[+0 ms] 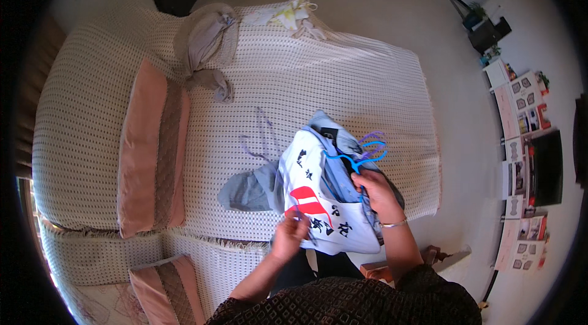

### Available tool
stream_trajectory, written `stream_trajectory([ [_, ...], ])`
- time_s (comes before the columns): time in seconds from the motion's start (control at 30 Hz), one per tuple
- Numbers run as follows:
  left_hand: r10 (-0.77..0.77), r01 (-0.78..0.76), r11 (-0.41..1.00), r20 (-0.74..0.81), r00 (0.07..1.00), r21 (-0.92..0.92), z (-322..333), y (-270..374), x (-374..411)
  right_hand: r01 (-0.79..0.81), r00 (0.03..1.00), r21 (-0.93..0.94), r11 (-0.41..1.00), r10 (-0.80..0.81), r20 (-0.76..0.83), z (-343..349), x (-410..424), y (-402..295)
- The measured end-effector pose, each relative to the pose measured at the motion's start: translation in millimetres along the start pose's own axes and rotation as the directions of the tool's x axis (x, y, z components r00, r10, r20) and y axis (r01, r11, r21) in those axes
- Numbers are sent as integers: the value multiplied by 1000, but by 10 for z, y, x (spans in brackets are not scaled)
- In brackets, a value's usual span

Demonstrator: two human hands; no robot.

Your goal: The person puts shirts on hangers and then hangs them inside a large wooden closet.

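My right hand grips a bright blue clothes hanger just below its hook. A white garment with a red patch and black characters hangs before me from that hand's side. Blue-grey clothing is bunched against it, and a grey-blue sleeve spreads left over the bed cover. In front of the white garment's lower part, my left hand has its fingers curled around a thin purplish strip, too blurred to identify. Purple hangers poke out beyond the blue one.
A dotted, fringed cover lies over the bed-like seat before me. On it are a long pink cushion, grey-beige clothing, a yellow-white cloth and a faint purple hanger. Another pink cushion is at lower left; a television stands right.
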State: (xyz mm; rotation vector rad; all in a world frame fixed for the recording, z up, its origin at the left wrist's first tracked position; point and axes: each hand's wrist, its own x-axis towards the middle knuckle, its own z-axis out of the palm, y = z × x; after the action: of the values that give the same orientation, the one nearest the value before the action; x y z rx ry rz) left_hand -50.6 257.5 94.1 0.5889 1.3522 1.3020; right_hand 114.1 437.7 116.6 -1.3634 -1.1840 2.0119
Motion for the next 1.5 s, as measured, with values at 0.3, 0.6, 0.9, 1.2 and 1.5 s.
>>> stream_trajectory([
  [0.3, -105, -94, 921, 472, 875, 379, 1231, -44, -555, 5, 996, 85, 996, -12, 84, -99, -733, -24],
  [0.6, -231, -209, 896, 812, 536, 393, 2298, -306, -866, 151, 981, -26, 988, -147, 123, -1021, -1775, -41],
  [0.9, 610, -829, 100, 624, 488, 550, 2983, 755, -792, 397, 883, -427, 812, -465, -64, -2276, -2696, -24],
  [1.2, 562, -909, -195, 801, 205, 369, 4194, 1305, -348, 112, 543, -895, 432, -781, -309, -2938, -3661, -1173],
  [1.5, 725, -960, -281, 656, -208, 7, 5737, 1375, -188, -2, 212, -927, 376, -905, -368, -3955, -4307, -1491],
])
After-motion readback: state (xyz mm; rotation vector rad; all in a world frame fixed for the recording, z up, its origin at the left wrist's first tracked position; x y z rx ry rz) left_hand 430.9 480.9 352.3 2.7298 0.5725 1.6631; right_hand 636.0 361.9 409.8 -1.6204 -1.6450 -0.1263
